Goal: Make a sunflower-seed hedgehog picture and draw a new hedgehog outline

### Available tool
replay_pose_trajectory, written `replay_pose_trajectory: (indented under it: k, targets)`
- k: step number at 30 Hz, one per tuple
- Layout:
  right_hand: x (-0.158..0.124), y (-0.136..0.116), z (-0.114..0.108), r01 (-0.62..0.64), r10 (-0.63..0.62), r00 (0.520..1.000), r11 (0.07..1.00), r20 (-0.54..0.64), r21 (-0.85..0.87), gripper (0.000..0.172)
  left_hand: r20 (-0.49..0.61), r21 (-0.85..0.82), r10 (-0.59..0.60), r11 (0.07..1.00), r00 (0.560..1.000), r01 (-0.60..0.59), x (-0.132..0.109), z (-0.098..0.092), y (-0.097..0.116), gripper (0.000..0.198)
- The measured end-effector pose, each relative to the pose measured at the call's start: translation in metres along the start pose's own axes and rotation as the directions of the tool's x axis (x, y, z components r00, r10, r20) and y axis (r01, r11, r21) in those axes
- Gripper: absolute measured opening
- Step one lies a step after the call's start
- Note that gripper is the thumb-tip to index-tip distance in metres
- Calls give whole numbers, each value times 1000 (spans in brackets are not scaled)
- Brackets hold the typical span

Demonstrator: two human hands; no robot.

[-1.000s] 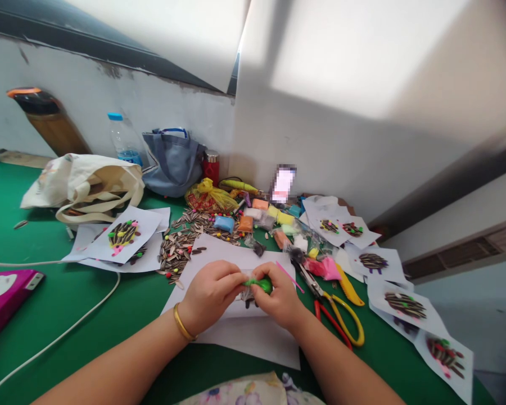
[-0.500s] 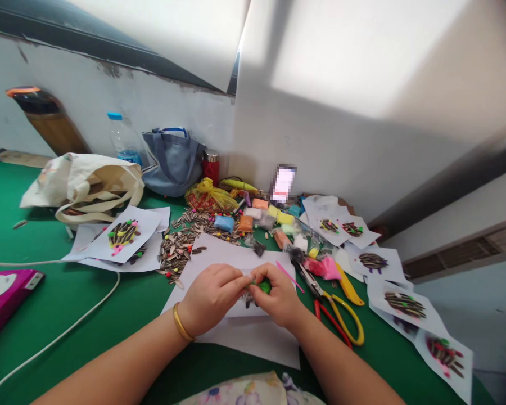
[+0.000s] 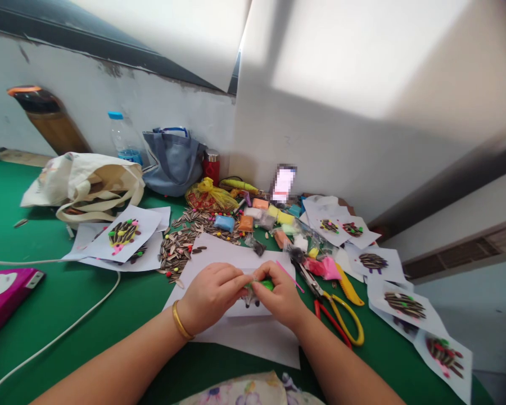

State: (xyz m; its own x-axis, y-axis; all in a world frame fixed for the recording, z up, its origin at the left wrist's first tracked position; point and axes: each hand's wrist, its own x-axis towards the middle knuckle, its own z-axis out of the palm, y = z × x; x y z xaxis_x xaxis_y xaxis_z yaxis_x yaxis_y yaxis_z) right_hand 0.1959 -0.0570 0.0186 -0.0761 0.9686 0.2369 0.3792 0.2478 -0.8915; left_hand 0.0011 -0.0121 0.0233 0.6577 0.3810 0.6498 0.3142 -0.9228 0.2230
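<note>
A small clear packet of green modelling clay (image 3: pixel 267 285) is pinched between my two hands, above white paper (image 3: pixel 274 337). My left hand (image 3: pixel 214 295), with a gold bangle at the wrist, grips the packet's left end with closed fingertips. On its right side my right hand (image 3: pixel 278 295) is closed round the green lump. Just below the fingers, dark seed tips of a sunflower-seed picture (image 3: pixel 248 305) show on the paper; the rest of it is hidden by my hands. A pink stick tool (image 3: pixel 293 275) lies beyond my right hand.
Sunflower seeds (image 3: pixel 175 253) are heaped behind the paper, beside several clay packets (image 3: pixel 245 224). Scissors (image 3: pixel 356 326), pliers (image 3: pixel 310 279) and a yellow cutter (image 3: pixel 349 287) lie to the right. Finished seed pictures (image 3: pixel 405 304) line the right edge. A white cable (image 3: pixel 88 309) crosses the left side.
The green packet and the fingers around it have shifted very slightly. A little more of the seed tips below shows now. Both hands keep their grip.
</note>
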Motion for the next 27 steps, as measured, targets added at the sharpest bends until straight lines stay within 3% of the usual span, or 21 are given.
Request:
replay_pose_trajectory:
  k: [3, 7, 12, 16, 21, 24, 27]
  targets:
    - [1, 1, 0, -26, 24, 999, 999, 37, 48, 9, 6, 7, 13, 1000, 1000, -13, 0, 1, 0, 25]
    - [2, 1, 0, -71, 61, 993, 992, 99, 101, 11, 67, 78, -15, 997, 998, 10, 0, 1, 0, 11]
    - [1, 0, 0, -60, 53, 996, 993, 73, 99, 10, 85, 140, -39, 990, 996, 27, 1, 1, -1, 16]
    - [2, 2, 0, -50, 45, 997, 995, 64, 88, 13, 36, 13, -92, 996, 995, 92, 1, 0, 0, 12]
    - [2, 2, 0, -14, 13, 999, 998, 33, 53, 16, 41, -244, -257, 935, 966, 259, 3, -1, 3, 7]
    - [2, 3, -1, -14, 11, 999, 998, 37, 66, 15, 44, -288, -302, 909, 952, 301, 2, 0, 2, 7]
    - [2, 5, -1, -25, 23, 999, 998, 33, 63, 14, 6, -261, -266, 930, 964, 259, -1, 3, 0, 20]
